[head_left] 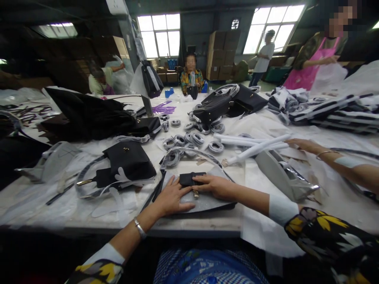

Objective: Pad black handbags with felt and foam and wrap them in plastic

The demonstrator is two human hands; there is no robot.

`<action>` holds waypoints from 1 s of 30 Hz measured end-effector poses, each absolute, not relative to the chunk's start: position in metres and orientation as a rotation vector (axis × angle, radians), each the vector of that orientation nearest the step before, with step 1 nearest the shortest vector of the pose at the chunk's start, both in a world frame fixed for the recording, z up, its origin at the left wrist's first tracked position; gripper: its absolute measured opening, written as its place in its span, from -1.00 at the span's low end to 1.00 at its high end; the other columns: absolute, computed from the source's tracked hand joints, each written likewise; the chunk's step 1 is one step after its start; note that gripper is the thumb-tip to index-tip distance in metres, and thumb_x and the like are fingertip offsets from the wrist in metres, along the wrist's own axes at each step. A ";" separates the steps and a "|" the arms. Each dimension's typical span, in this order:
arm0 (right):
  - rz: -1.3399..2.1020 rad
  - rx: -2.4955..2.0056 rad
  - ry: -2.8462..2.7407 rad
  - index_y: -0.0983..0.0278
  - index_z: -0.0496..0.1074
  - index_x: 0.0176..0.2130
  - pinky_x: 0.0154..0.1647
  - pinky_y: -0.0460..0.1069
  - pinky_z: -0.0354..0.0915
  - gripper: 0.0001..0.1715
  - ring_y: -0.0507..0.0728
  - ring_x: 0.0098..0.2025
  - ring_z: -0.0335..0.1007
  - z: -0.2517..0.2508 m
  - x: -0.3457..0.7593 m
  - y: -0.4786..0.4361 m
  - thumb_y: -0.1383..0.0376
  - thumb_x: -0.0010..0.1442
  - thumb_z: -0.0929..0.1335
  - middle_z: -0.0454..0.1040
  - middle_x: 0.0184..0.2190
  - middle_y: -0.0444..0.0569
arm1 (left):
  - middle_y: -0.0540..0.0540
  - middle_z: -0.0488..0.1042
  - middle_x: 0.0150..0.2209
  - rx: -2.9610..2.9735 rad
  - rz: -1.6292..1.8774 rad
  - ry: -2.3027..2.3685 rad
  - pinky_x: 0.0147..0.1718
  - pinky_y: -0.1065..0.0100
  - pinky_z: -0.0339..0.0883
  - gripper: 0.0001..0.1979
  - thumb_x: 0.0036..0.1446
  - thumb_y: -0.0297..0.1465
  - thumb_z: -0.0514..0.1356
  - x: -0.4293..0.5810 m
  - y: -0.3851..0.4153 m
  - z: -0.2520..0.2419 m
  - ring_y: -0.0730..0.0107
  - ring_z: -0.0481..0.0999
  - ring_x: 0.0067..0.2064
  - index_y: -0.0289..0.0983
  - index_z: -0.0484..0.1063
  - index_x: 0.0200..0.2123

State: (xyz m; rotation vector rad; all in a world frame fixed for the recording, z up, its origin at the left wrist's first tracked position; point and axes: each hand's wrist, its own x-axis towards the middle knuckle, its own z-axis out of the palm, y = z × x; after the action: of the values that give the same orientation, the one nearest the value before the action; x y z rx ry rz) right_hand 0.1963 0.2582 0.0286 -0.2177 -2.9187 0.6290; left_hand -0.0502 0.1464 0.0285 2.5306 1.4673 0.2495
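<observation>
A black handbag [227,206] lies in front of me at the table edge, a pale sheet [207,205] covering most of its upper side. Its wrapped handle [204,151] arches away behind it. My left hand [174,197] rests flat on the sheet with the fingers spread. Across the black flap [186,179] at the bag's middle lie the stretched fingers of my right hand [217,186]. A gold clasp [196,192] shows just below those fingertips. The undersides of both hands are hidden.
Left of me stands another black handbag [128,159]. Coiled wrapped straps [179,140] lie beyond my hands. White tubes [251,141] and a grey bag piece [274,173] are on the right, where a co-worker's arm [310,148] reaches in. More black bags [213,108] are piled farther back.
</observation>
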 end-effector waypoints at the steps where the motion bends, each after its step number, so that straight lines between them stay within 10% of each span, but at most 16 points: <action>1: 0.615 -0.221 -2.926 0.10 0.28 0.30 0.32 0.22 0.11 -0.24 0.28 0.37 0.08 0.029 0.196 0.259 0.61 0.21 0.22 0.10 0.38 0.11 | -0.13 0.28 0.30 2.533 0.244 1.468 0.33 -0.18 -0.24 -0.32 0.17 0.12 0.09 -0.050 0.147 0.028 -0.06 0.15 0.33 -0.02 0.24 0.28; 16: 0.344 -0.221 -3.007 0.13 0.18 0.35 0.28 0.29 0.14 -0.40 0.33 0.38 0.05 0.034 0.194 0.246 0.42 0.38 0.21 0.09 0.37 0.23 | -0.13 0.26 0.31 2.605 0.264 1.517 0.33 -0.21 -0.18 -0.30 0.13 0.16 0.11 -0.051 0.145 0.022 -0.05 0.17 0.34 -0.01 0.27 0.26; 21: 0.396 -0.299 -2.997 0.16 0.22 0.33 0.29 0.34 0.11 -0.39 0.35 0.38 0.03 0.032 0.197 0.241 0.43 0.34 0.23 0.07 0.38 0.23 | -0.37 0.43 0.14 2.605 0.447 1.786 0.28 -0.32 -0.04 -0.24 0.09 0.16 0.15 -0.042 0.127 0.018 -0.24 0.26 0.28 -0.31 0.43 0.14; 26: 0.408 -0.298 -3.002 0.17 0.25 0.31 0.28 0.36 0.10 -0.39 0.39 0.36 0.07 0.036 0.194 0.239 0.41 0.32 0.24 0.11 0.37 0.22 | -0.18 0.55 0.04 2.891 0.707 1.536 0.14 0.11 0.41 -0.65 0.35 -0.37 0.07 -0.022 0.108 0.015 0.21 0.53 0.08 -0.26 0.39 0.15; 30: 0.402 -0.332 -2.953 0.07 0.32 0.27 0.24 0.36 0.15 -0.44 0.41 0.31 0.16 0.028 0.194 0.240 0.28 0.30 0.31 0.17 0.34 0.16 | -0.18 0.58 0.01 2.913 0.933 1.308 0.03 0.38 0.48 -0.62 0.37 -0.47 -0.05 -0.020 0.114 -0.008 0.34 0.57 0.02 -0.29 0.39 0.15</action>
State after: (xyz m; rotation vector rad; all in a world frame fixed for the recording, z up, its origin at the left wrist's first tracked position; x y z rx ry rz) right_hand 0.1940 0.2397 0.0282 -0.3323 -2.9525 0.4017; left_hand -0.0200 0.1138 -0.0077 2.9128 1.3080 0.9328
